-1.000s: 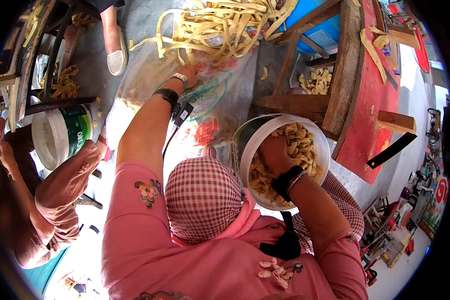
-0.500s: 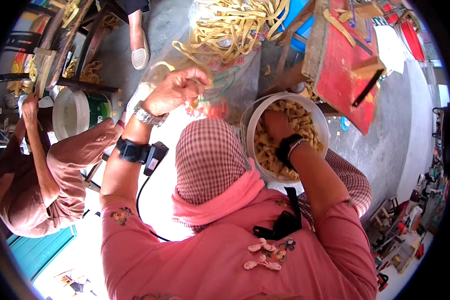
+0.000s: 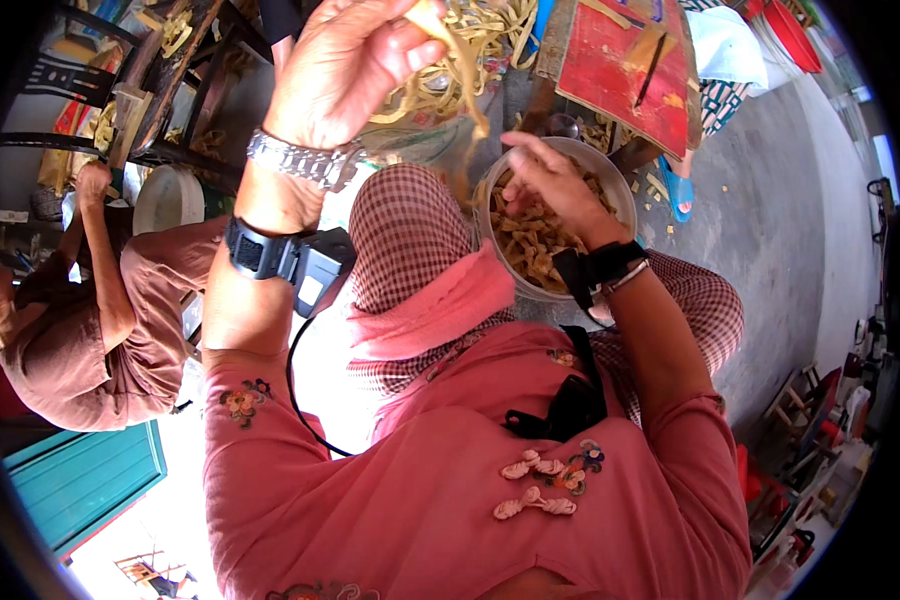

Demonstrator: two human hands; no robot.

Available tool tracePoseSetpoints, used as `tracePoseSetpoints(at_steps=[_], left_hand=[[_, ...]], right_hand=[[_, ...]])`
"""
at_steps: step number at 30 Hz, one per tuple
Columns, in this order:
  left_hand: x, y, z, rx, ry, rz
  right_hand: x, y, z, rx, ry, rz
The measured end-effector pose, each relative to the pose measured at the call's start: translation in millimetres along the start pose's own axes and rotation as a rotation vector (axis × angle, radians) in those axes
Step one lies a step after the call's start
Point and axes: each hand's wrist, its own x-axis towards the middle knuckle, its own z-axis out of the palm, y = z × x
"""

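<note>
The fingers of the left hand (image 3: 345,75) are closing in a pinch on one pale yellow strip (image 3: 463,75), which is hanging from them at the upper edge of the view. Its long axis is running downward and slightly right from the fingertips, its lower part pointing toward the right hand (image 3: 560,195). The right hand's fingers are spreading open and empty over the mouth of a white bucket (image 3: 627,195), pointing up and to the left.

Below the right fingers, short cut pieces (image 3: 535,245) are filling the bucket. Beyond the strip, a tangle of long strips (image 3: 495,30) is lying to the right of the left fingertips. A red surface (image 3: 610,65) is standing up and right of the right fingers, and a knee in checked cloth (image 3: 405,235) is rising between the forearms, below the left fingers. Far left of both hands, another person (image 3: 80,345) is sitting.

The upper edge is cutting off part of the left hand. The strip's lower end is blurring, so whether the right fingertips are touching it cannot be told. The right hand is hiding some of the pieces.
</note>
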Motion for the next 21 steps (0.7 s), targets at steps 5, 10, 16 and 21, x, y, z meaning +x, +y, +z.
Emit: tracePoseSetpoints(at_steps=[5, 10, 16, 21], left_hand=[[13, -29, 53, 0.072, -0.113, -0.013], [-10, -57, 62, -0.005, 0.014, -0.183], [-10, -87, 57, 0.066, -0.057, -0.344], [-9, -116, 22, 0.026, 0.127, -0.437]], right_hand=[[-48, -40, 7, 0.640, -0.322, 0.039], [-67, -25, 25, 0.744, 0.032, 0.116], [-109, -5, -16, 1.098, 0.622, -0.471], [-138, -11, -64, 1.134, 0.982, -0.616]])
